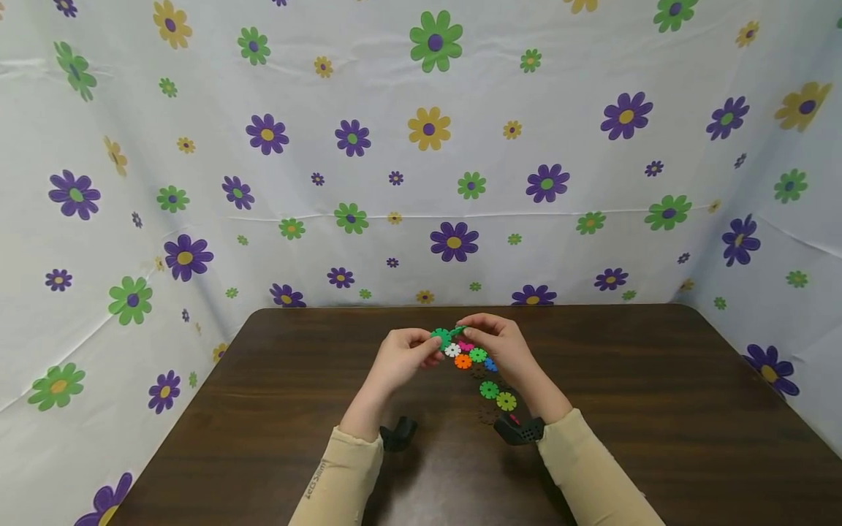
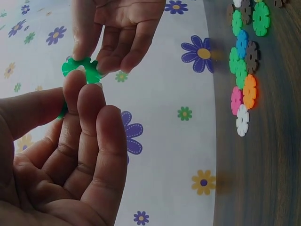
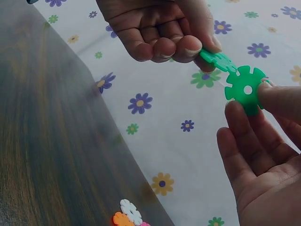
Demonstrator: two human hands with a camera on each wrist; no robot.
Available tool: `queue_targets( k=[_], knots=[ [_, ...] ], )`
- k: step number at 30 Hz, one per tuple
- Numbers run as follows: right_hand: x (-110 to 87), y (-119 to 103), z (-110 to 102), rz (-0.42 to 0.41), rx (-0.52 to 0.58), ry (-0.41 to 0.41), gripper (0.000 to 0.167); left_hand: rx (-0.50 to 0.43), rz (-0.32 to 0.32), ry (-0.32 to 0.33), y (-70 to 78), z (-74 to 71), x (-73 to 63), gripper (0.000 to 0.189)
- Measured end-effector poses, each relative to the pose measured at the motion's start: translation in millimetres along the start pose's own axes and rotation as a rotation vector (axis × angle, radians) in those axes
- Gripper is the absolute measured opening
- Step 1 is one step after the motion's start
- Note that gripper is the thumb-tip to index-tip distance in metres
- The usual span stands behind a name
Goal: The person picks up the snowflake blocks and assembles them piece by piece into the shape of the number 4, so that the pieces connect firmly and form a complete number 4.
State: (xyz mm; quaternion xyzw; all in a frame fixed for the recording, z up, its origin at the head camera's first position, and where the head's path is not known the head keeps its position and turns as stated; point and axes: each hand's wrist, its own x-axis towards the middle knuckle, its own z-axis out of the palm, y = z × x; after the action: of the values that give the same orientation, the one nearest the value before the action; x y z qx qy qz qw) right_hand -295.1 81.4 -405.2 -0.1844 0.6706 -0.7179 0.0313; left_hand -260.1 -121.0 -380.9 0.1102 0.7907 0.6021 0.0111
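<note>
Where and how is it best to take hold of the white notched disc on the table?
I would pinch the white disc by its notched left rim, from the left and above, probably with the left hand: it seems to lie flat, that side is free, and the orange disc and pink disc crowd its right.

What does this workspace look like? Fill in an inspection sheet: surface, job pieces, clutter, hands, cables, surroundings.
Surface: dark wood-grain table.
Job's things: left green notched disc and right green notched disc, edges meeting; whether locked is unclear.
Clutter: loose notched discs on the table, including white, orange, pink, blue, green and brown.
Hands: left hand and right hand each pinch one disc.
Cables: nothing seen.
Surroundings: flower-print cloth behind and at both sides.
</note>
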Motion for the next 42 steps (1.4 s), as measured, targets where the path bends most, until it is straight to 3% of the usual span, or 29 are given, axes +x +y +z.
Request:
queue_targets(
  k=[12, 19, 34, 42],
  knots=[
    [-1.1, -1, 2, -0.146, -0.182, -0.021, 0.018, -0.011, -0.007, -0.010, 5.0, 0.5, -1.2, 0.025],
    [-0.3, 1, 3, -0.209, -0.160, -0.045, 0.015, 0.006, -0.016, -0.028, 7.9, -2.4, -2.2, 0.022],
    [-1.8, 6, 6, -0.247, -0.120, -0.067, 0.015, -0.026, -0.055, -0.123, 11.2, -6.4, -3.5, 0.026],
    [-1.7, 1, 2, -0.274, -0.112, -0.068, 0.015, -0.057, -0.030, -0.115, 4.4, -5.9, -0.9, 0.025]
  ],
)
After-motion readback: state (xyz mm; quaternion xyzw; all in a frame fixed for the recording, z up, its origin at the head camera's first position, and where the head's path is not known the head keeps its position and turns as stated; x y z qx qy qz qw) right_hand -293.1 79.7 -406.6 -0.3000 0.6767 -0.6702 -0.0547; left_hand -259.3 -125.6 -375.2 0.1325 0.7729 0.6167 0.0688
